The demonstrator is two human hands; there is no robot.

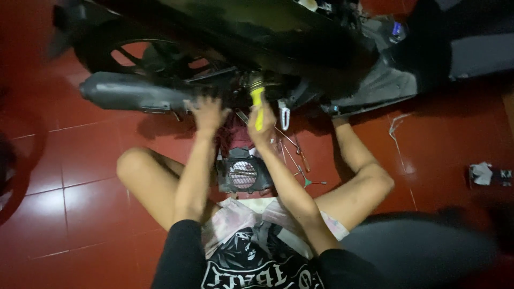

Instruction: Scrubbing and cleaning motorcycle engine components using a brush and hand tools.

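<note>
Red tiled floor (80,203), right hand (261,126) gripping yellow-handled tool (258,107), left hand (206,113) beside

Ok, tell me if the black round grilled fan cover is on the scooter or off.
Off: the black grilled fan cover lies on the red tiled floor, apart from the scooter.

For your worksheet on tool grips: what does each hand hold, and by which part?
The right hand grips a yellow-handled tool by its handle. The left hand rests on the scooter beside the exhaust, holding nothing visible.
</note>
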